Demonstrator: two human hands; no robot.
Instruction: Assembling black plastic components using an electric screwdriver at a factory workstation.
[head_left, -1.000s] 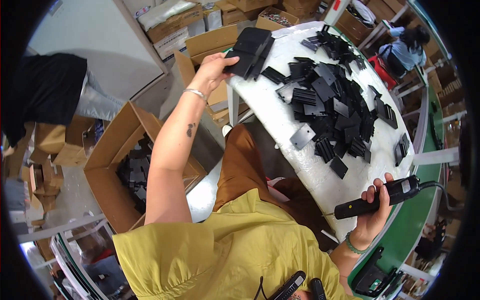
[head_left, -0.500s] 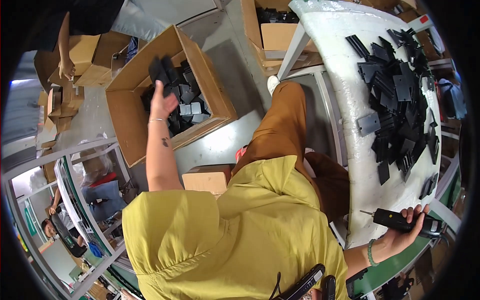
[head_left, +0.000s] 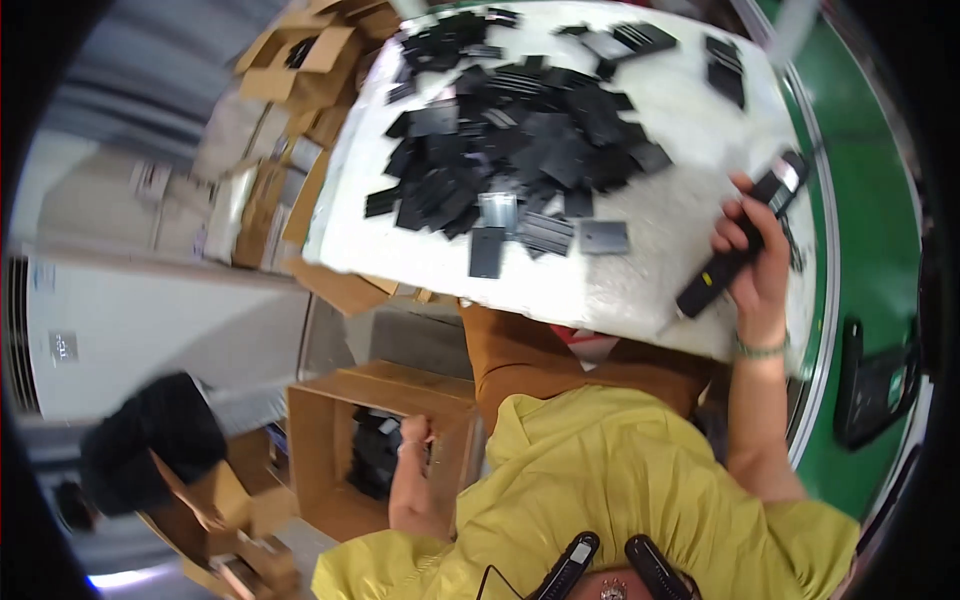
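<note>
In my right hand [head_left: 760, 240] is a black electric screwdriver [head_left: 708, 284], its thin bit angled down toward the white-covered tabletop [head_left: 650, 290]. The fingers wrap round its body. A heap of flat black plastic pieces [head_left: 550, 145] lies spread over the table's middle and far side, with a few at its near edge. My left hand [head_left: 415, 430] reaches into an open cardboard box [head_left: 330, 505] down to the left, beside black pieces [head_left: 375, 455] inside it. It is small and blurred, and its fingers cannot be made out.
Another person's hand [head_left: 207, 515] is at an open carton [head_left: 265, 510] at the lower left. More cardboard boxes [head_left: 305, 65] stand beyond the table's left edge. A green surface [head_left: 870, 260] runs along the right, with a black device [head_left: 870, 385] on it.
My view has swung toward the table. My left hand was over the box with black pieces; now it is low within the box. The screwdriver stays in my right hand, now over the tabletop.
</note>
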